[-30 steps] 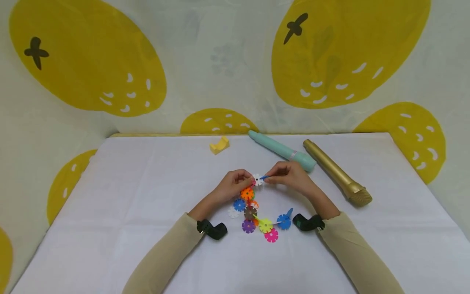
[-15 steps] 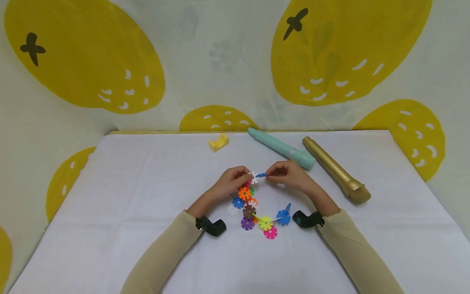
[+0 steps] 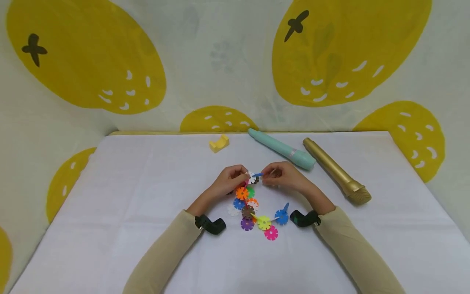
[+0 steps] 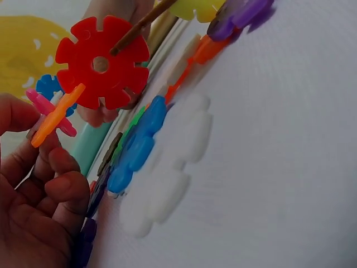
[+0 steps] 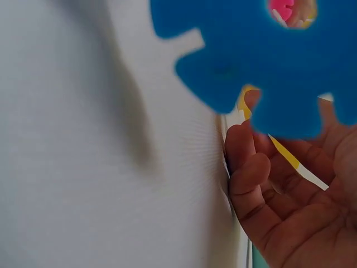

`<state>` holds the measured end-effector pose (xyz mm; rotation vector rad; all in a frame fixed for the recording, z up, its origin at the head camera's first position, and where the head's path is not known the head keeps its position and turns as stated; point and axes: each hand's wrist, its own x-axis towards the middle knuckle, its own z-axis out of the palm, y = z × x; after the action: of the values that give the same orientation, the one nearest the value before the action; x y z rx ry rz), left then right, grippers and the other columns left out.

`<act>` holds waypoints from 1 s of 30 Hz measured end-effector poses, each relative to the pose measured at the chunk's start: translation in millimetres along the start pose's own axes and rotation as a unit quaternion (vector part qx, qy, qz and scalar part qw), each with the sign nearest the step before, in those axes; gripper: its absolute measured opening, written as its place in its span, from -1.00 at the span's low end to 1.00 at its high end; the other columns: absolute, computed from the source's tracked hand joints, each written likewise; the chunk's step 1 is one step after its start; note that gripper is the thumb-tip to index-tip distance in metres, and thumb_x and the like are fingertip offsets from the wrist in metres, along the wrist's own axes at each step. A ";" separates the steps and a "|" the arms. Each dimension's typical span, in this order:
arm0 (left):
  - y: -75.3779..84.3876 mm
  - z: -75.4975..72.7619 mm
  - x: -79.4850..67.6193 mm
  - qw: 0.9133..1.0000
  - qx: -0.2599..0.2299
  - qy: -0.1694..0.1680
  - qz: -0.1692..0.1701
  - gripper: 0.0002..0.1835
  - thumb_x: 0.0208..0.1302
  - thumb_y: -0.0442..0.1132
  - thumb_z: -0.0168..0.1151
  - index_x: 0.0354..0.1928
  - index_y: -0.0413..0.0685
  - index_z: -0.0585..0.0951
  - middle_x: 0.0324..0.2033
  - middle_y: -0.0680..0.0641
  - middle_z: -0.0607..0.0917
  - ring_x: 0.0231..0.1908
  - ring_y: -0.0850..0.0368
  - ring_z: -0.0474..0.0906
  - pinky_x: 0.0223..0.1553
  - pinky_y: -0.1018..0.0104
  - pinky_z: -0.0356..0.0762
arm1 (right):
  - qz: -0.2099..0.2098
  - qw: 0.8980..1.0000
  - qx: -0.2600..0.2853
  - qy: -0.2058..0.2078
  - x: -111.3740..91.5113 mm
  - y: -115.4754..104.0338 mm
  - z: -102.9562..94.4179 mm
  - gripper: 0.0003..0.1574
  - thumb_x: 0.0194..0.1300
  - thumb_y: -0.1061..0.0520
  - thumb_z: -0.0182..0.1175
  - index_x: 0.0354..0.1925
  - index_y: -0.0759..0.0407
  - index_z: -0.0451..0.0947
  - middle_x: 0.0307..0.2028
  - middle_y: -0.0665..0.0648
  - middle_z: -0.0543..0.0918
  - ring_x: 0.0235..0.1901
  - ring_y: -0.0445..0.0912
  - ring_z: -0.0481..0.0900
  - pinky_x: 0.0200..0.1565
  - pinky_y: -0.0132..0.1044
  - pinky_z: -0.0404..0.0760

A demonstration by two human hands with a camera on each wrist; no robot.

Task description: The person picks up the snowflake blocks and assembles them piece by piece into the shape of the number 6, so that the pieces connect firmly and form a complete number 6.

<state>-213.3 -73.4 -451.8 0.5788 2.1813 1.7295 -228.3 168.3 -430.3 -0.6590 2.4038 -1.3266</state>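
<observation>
My left hand (image 3: 229,181) pinches a white notched plastic disc (image 3: 252,178) at the upper end of a chain of slotted snowflake discs. In the left wrist view, orange (image 4: 58,114) and pink discs stand between its thumb and fingers. My right hand (image 3: 284,175) faces it, its fingertips right at the outer end of a blue disc (image 3: 258,174), seen edge-on and meeting the white one. The linked chain curves down through an orange disc (image 3: 242,193), a brown disc (image 3: 248,212) and a yellow-green disc (image 3: 264,223). A large blue disc (image 5: 223,61) hides the right fingertips in the right wrist view.
Purple (image 3: 247,224) and pink discs (image 3: 271,232) belong to the lower chain, which ends in another blue disc (image 3: 281,217) near the right wrist. Behind the hands lie a yellow block (image 3: 219,143), a mint-green microphone (image 3: 280,148) and a gold microphone (image 3: 335,169).
The white disc and the blue disc have shifted slightly left with both hands. The right hand has come closer to the left one, with the blue disc further over the white disc.
</observation>
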 end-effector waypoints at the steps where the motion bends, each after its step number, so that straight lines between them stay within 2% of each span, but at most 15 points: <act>1: -0.3 0.4 0.0 1.000 -0.001 0.001 -0.001 -0.83 0.41 -0.27 0.09 -0.20 -0.26 0.57 -0.47 0.03 0.51 -0.47 0.18 0.37 -0.41 0.42 0.33 | -0.003 1.000 -0.006 -0.004 1.8 -0.7 -0.1 -0.72 0.19 0.27 0.36 -0.11 0.34 0.64 -0.25 0.23 0.70 -0.41 -0.06 0.53 -0.35 -0.39 0.54; 6: -2.0 1.5 0.6 1.000 -0.004 -0.004 -0.014 -0.81 0.42 -0.28 0.09 -0.15 -0.31 0.57 -0.43 0.01 0.54 -0.45 0.17 0.38 -0.40 0.43 0.34 | -0.026 0.998 -0.035 -0.039 8.9 -4.3 2.2 -0.65 0.22 0.25 0.34 -0.01 0.32 0.62 -0.18 0.20 0.68 -0.40 -0.08 0.45 -0.32 -0.38 0.47; 9: -1.4 1.7 0.9 1.000 -0.008 -0.009 -0.012 -0.81 0.42 -0.31 0.07 -0.15 -0.35 0.56 -0.42 0.00 0.55 -0.44 0.17 0.39 -0.37 0.43 0.36 | -0.025 0.997 -0.050 -0.053 10.3 -7.5 4.2 -0.60 0.23 0.25 0.32 0.05 0.34 0.60 -0.18 0.18 0.66 -0.41 -0.09 0.41 -0.33 -0.37 0.43; 14: -1.4 2.7 1.4 1.000 -0.011 -0.005 -0.008 -0.81 0.41 -0.29 0.10 -0.17 -0.33 0.58 -0.43 0.03 0.56 -0.45 0.21 0.39 -0.37 0.45 0.36 | -0.006 0.997 -0.067 -0.049 10.8 -9.9 5.8 -0.59 0.20 0.26 0.34 0.03 0.36 0.60 -0.23 0.15 0.62 -0.45 -0.10 0.38 -0.38 -0.38 0.39; 19: -2.3 2.4 1.9 1.000 -0.002 0.000 -0.006 -0.79 0.40 -0.23 0.12 -0.16 -0.26 0.60 -0.43 0.01 0.57 -0.43 0.19 0.41 -0.36 0.44 0.38 | -0.006 0.997 -0.070 -0.043 14.0 -9.9 6.6 -0.75 0.20 0.26 0.34 -0.13 0.32 0.61 -0.33 0.12 0.59 -0.49 -0.11 0.38 -0.39 -0.37 0.38; 22: -1.6 1.9 1.5 1.000 0.001 -0.001 -0.006 -0.79 0.40 -0.22 0.11 -0.17 -0.26 0.60 -0.43 0.00 0.57 -0.43 0.19 0.41 -0.36 0.43 0.39 | -0.014 0.996 -0.072 -0.046 15.9 -9.4 7.1 -0.72 0.20 0.26 0.34 -0.09 0.30 0.60 -0.34 0.12 0.58 -0.49 -0.12 0.38 -0.39 -0.36 0.39; 26: 0.2 1.6 0.7 1.000 0.005 0.004 -0.014 -0.79 0.39 -0.23 0.11 -0.18 -0.26 0.59 -0.46 0.02 0.55 -0.46 0.20 0.40 -0.38 0.44 0.38 | -0.021 0.996 -0.073 -0.053 16.5 -9.2 6.8 -0.58 0.19 0.27 0.34 0.04 0.32 0.59 -0.34 0.12 0.57 -0.51 -0.12 0.38 -0.41 -0.38 0.40; 30: 0.5 1.4 0.1 1.000 0.006 0.013 -0.019 -0.81 0.38 -0.25 0.12 -0.19 -0.26 0.60 -0.49 0.04 0.54 -0.48 0.22 0.38 -0.40 0.45 0.36 | -0.014 0.996 -0.065 -0.060 16.9 -8.1 6.3 -0.57 0.18 0.26 0.36 0.03 0.36 0.57 -0.36 0.12 0.57 -0.52 -0.12 0.38 -0.43 -0.39 0.40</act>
<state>-212.6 -72.1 -451.6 0.5167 2.2078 1.7133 -237.5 151.0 -427.5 -0.7874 2.4076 -1.1145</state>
